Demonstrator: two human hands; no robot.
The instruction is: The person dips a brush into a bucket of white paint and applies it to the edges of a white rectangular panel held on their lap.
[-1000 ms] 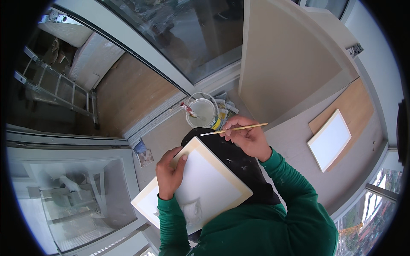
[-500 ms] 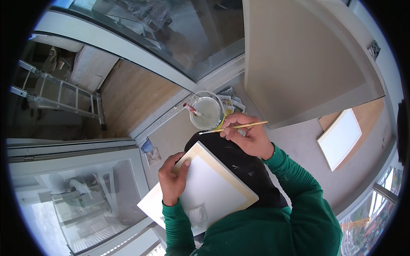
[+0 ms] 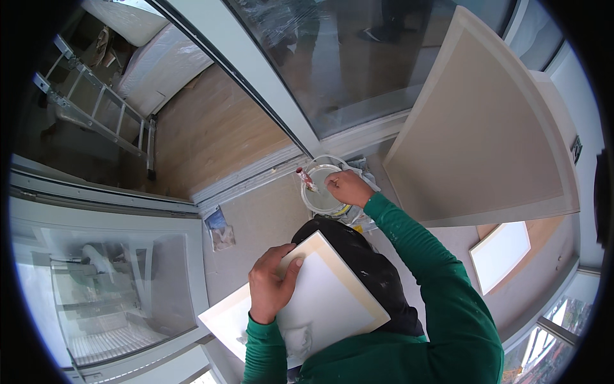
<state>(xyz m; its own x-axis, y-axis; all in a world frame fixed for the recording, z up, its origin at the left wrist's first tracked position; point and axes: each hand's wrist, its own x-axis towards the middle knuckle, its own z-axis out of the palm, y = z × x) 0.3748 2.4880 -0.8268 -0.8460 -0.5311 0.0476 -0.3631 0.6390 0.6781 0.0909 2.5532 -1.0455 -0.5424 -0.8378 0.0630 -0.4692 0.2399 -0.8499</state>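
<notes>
My left hand (image 3: 272,285) grips the upper edge of a flat white panel (image 3: 336,291) with a cream-coloured border, the thumb lying on its face. The panel rests tilted across my lap, and a crumpled whitish piece (image 3: 298,341) lies on it by my forearm. Reaching forward, my right hand (image 3: 350,187) is closed over the opening of a white paint bucket (image 3: 309,205). The thin paintbrush seen in its fingers a moment ago is hidden by the hand now. A paint-smeared brush with a red handle (image 3: 305,177) leans inside the bucket's left rim.
A large beige board (image 3: 486,128) stands at the right. Beyond it another white panel (image 3: 501,256) lies on brown board. Printed paper (image 3: 220,230) is on the floor at left. A metal ladder (image 3: 99,105) stands past the sliding-door track (image 3: 249,176).
My right hand has moved from above my knee forward to the bucket, and the thin paintbrush has gone out of sight. The left hand still holds the panel. The view has shifted.
</notes>
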